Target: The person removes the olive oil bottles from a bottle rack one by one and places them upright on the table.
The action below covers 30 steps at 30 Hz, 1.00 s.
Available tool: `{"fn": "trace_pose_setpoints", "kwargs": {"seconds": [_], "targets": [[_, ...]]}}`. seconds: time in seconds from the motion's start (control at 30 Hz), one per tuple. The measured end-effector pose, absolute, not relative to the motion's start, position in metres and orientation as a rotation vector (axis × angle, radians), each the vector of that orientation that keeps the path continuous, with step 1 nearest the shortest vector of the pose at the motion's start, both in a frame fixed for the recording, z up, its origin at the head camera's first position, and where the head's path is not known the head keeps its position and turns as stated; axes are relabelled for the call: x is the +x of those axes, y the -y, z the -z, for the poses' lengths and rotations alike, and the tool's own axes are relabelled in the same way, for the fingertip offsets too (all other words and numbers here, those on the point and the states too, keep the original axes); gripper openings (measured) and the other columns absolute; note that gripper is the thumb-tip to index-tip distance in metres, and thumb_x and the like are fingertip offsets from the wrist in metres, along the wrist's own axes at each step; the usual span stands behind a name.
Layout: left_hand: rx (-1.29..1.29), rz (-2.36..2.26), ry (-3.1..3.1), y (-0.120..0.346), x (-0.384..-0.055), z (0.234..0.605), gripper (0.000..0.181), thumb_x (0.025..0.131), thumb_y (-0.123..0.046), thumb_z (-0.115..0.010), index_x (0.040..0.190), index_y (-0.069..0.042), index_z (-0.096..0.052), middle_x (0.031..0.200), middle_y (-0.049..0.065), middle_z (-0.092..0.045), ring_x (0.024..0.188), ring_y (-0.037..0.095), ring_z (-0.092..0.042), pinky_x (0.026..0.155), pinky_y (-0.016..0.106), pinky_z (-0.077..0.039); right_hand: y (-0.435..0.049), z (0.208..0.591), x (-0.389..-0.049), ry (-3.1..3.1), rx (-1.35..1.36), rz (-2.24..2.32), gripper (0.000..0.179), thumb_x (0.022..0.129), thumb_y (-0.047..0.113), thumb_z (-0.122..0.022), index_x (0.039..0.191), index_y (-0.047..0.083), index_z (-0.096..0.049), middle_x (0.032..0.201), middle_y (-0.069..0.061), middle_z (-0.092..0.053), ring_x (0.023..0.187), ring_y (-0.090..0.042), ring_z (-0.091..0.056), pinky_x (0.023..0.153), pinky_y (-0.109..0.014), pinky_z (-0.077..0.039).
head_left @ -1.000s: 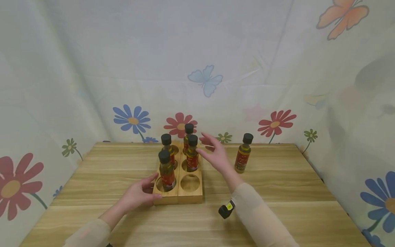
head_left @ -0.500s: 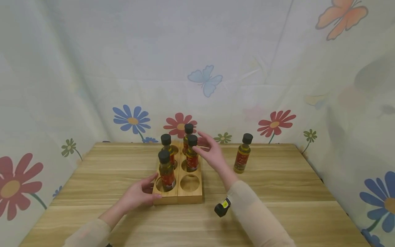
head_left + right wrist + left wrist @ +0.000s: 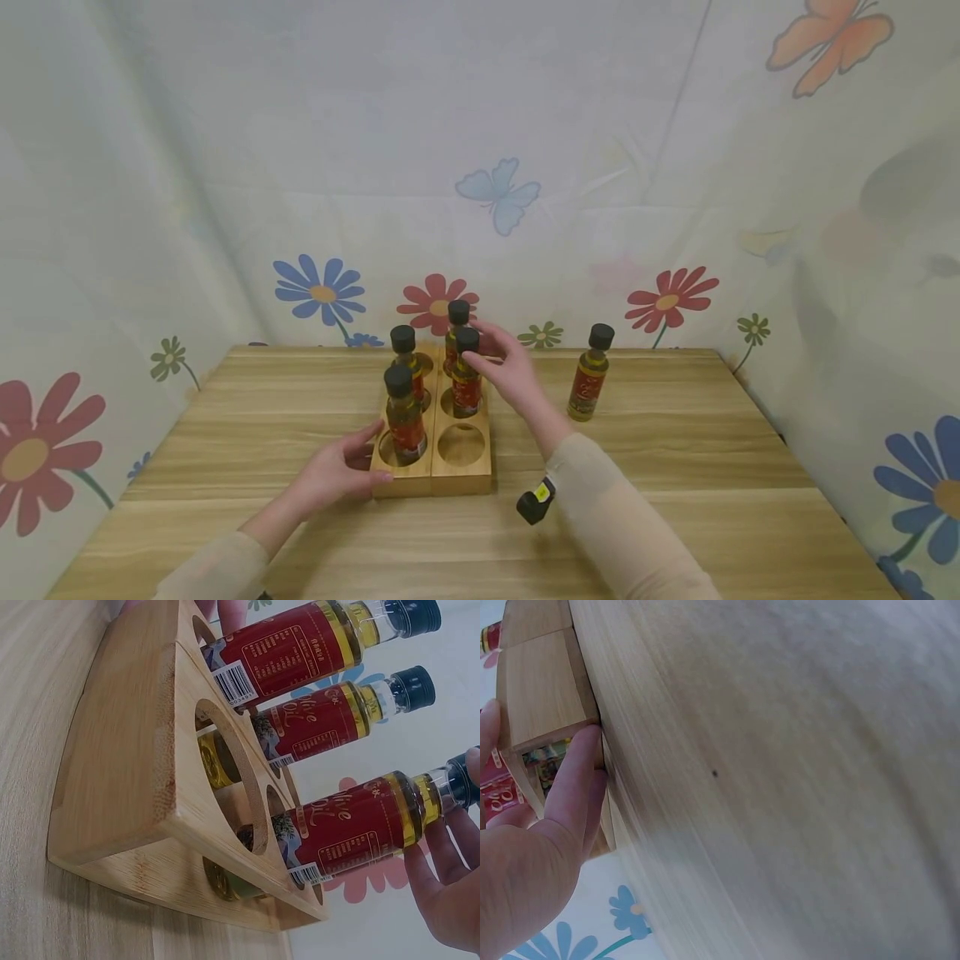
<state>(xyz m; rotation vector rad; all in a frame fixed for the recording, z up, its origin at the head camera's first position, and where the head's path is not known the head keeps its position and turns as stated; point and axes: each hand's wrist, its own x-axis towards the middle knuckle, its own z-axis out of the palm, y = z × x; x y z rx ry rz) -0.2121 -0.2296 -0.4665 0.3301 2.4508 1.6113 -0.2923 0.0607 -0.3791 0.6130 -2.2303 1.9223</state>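
Note:
My right hand [image 3: 510, 371] pinches an olive oil bottle [image 3: 467, 392] near its cap, thumb on the near side. In the right wrist view this bottle [image 3: 341, 821] has a red label and stands in a hole of the wooden bottle rack [image 3: 124, 735]. My left hand [image 3: 333, 475] holds the rack's [image 3: 462, 482] front left corner between thumb and fingers. A second bottle [image 3: 452, 354] stands behind the pinched one. Two more, a front bottle [image 3: 407, 429] and a middle bottle [image 3: 405, 358], fill holes of the left row. The front right hole and back left hole are vacant.
Another olive oil bottle [image 3: 588, 385] stands upright on the wooden table [image 3: 675, 467], to the right of the rack. A flowered cloth [image 3: 375, 208] hangs behind the table and along its sides.
My right hand has moved left from beside the right row and its thumb and fingers have closed on the bottle's top. My left hand and the rack have stayed in place.

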Motion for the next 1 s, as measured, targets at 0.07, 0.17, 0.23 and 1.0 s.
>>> {"fn": "trace_pose_setpoints", "kwargs": {"seconds": [0.07,0.17,0.23,1.0], "targets": [[0.33,-1.617,-2.444,0.23,-0.212,0.467,0.092,0.079,-0.019,-0.086,0.152,0.002,-0.034,0.133,0.035,-0.053,0.12,0.045,-0.055,0.076,0.034,-0.059,-0.059,0.375,-0.29,2.234,0.613,-1.914,0.048,0.092,0.002,-0.069,0.137,-0.002,-0.054,0.12,-0.025,-0.064,0.113,-0.038,-0.06,0.097,-0.048,-0.05],[0.335,-1.621,-2.439,0.23,-0.212,0.468,0.092,0.079,-0.019,-0.086,0.152,0.002,-0.033,0.134,0.036,-0.052,0.12,0.045,-0.055,0.076,0.034,-0.059,-0.058,0.382,-0.296,2.23,0.602,-1.913,0.046,0.093,0.004,-0.069,0.136,-0.001,-0.056,0.121,-0.025,-0.064,0.114,-0.037,-0.06,0.098,-0.048,-0.05],[0.334,-1.626,-2.434,0.23,-0.212,0.467,0.092,0.079,-0.018,-0.086,0.152,0.002,-0.033,0.134,0.036,-0.052,0.12,0.045,-0.055,0.075,0.035,-0.059,-0.058,0.39,-0.302,2.219,0.597,-1.912,0.045,0.093,0.005,-0.07,0.136,-0.001,-0.057,0.12,-0.023,-0.065,0.113,-0.036,-0.06,0.098,-0.048,-0.05],[0.315,-1.66,-2.395,0.228,-0.21,0.465,0.092,0.081,-0.017,-0.084,0.154,-0.001,-0.031,0.137,0.035,-0.049,0.118,0.044,-0.057,0.071,0.036,-0.06,-0.065,0.38,-0.301,2.121,0.643,-1.923,0.043,0.093,0.009,-0.071,0.134,0.007,-0.06,0.114,-0.014,-0.067,0.106,-0.026,-0.063,0.097,-0.041,-0.051]]}}
